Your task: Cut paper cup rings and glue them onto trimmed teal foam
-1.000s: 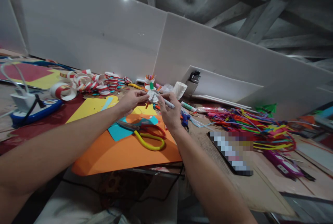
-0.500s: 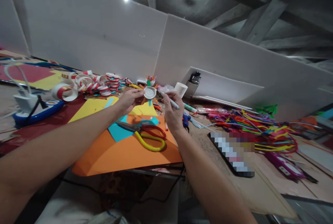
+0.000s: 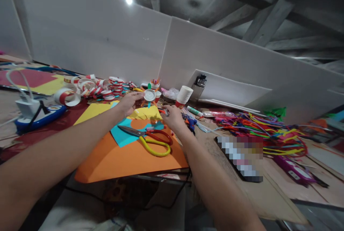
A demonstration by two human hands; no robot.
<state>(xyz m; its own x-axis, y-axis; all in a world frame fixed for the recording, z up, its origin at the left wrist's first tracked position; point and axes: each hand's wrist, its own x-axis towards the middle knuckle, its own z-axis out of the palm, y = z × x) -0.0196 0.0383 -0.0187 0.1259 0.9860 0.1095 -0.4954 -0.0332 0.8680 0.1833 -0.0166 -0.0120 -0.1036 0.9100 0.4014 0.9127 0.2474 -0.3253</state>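
Note:
My left hand (image 3: pixel 131 102) pinches the edge of a small paper cup (image 3: pixel 149 95), its round white bottom facing me. Green, blue and orange strips stick out around the cup like rays. Lower and to the right, my right hand (image 3: pixel 173 118) is closed just above the table, with a bit of a grey marker (image 3: pixel 167 113) showing at its fingers; the rest is hidden. A red pen lies close to these fingertips. Below the hands, scissors (image 3: pixel 150 141) with red and yellow handles lie on blue paper (image 3: pixel 125 136) and an orange sheet (image 3: pixel 120 163).
Stacked paper cups (image 3: pixel 185 95) and a dark bottle (image 3: pixel 199 87) stand behind my right hand. Cut red-and-white cup rings (image 3: pixel 86 86) lie left. Pipe cleaners (image 3: pixel 249 127), a blurred-out phone (image 3: pixel 239 159) and a purple tool (image 3: pixel 292 170) lie right. A blue power strip (image 3: pixel 40 116) sits far left.
My right hand has dropped with the marker, away from the cup toward the table. My left hand has shifted slightly left with the cup, baring another paper cup behind it.

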